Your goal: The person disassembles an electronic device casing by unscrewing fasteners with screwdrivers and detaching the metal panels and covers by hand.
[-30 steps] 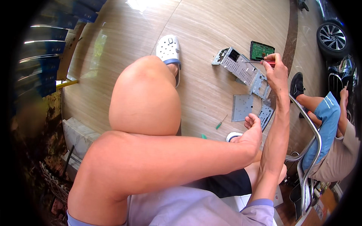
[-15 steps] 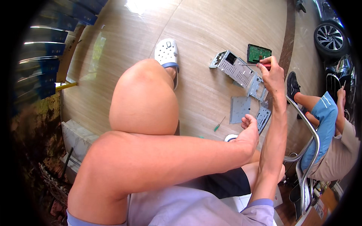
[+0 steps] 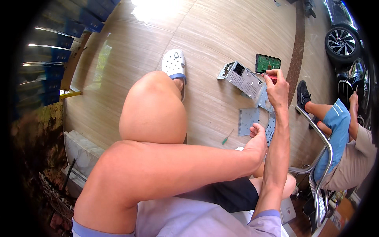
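Red screwdriver [image 3: 273, 79]: positioned out beyond the left hand [image 3: 257, 141], which is nearest, its fingers loosely curled with nothing visible between them. The flat metal plate [image 3: 247, 121] lies on the floor [image 3: 205, 51] just past those fingers. Farther out, the right hand [image 3: 279, 91] pinches the red handle between thumb and fingers, the shaft extending over the metal case [image 3: 244, 81]; tip contact cannot be confirmed. The circuit board [image 3: 268, 63] lies beyond. For good control, align the shaft before applying force and brace the case with the free hand; it could slide on this smooth surface. Compared with half a second ago, plate, case and board all appear lower in view, suggesting camera movement; the pinch is unchanged
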The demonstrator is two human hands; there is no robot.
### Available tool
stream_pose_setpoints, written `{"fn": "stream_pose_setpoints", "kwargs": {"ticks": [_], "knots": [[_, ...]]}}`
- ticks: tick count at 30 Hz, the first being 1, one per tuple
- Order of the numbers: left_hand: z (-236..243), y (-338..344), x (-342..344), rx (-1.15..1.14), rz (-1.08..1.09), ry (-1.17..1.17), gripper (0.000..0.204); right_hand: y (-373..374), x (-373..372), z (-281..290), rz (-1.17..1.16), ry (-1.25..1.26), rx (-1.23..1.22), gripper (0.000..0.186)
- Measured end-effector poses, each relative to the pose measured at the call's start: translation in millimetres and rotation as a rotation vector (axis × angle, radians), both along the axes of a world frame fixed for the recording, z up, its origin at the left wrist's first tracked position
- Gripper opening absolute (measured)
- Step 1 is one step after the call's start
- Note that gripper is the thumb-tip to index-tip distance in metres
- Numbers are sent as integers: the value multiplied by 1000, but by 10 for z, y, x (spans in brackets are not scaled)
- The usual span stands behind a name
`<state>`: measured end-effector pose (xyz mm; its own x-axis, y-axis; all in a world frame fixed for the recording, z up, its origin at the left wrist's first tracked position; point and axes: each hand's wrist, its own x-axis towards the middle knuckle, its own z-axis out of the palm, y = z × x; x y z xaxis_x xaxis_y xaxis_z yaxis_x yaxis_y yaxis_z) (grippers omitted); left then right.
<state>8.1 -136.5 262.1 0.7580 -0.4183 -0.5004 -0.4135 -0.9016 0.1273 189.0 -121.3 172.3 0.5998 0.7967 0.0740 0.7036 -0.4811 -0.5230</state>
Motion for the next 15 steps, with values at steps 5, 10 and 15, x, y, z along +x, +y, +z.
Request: {"fn": "stream_pose_setpoints", "kwargs": {"ticks": [5,10,15], "knots": [[46,47,-7,6,-19,-9,49,-7,9,-25,2,12,-4,18],[14,10,9,10,-25,-12,49,1,2,-14,-7,-6,-22,18],[51,22,7,3,-14,-14,49,18,-20,26,4,-4,-24,17]]}}
